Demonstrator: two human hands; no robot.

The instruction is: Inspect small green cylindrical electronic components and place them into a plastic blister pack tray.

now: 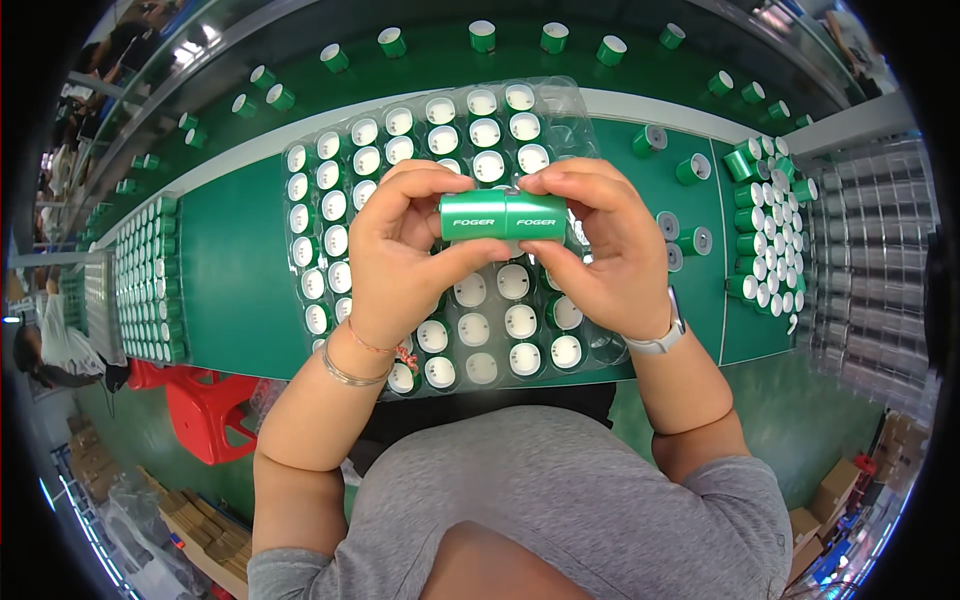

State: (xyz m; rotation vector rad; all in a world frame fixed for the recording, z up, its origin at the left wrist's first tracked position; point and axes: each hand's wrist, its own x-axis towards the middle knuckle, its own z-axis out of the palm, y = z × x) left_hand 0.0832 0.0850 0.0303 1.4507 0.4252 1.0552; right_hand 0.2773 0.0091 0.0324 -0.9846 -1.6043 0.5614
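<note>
Two short, shiny green cylinders meet end to end above the tray, lying level from left to right. My left hand point(392, 240) pinches the left green cylinder point(472, 208) between thumb and fingers. The right green cylinder point(537, 208) is gripped the same way by my right hand point(612, 250). Printed lettering faces me on both. Beneath my hands lies a clear plastic tray point(572, 130) with rows of green cylinders, their white round ends up. My hands hide part of its middle. Some pockets along its right side hold no cylinder.
Loose green cylinders point(692, 170) stand and lie right of the tray, beside a dense cluster of them point(768, 235). Stacked clear trays point(865, 270) are at the far right. A filled block of cylinders point(150, 280) sits at left. More cylinders point(482, 38) line a green belt behind. Red stool point(208, 412) lower left.
</note>
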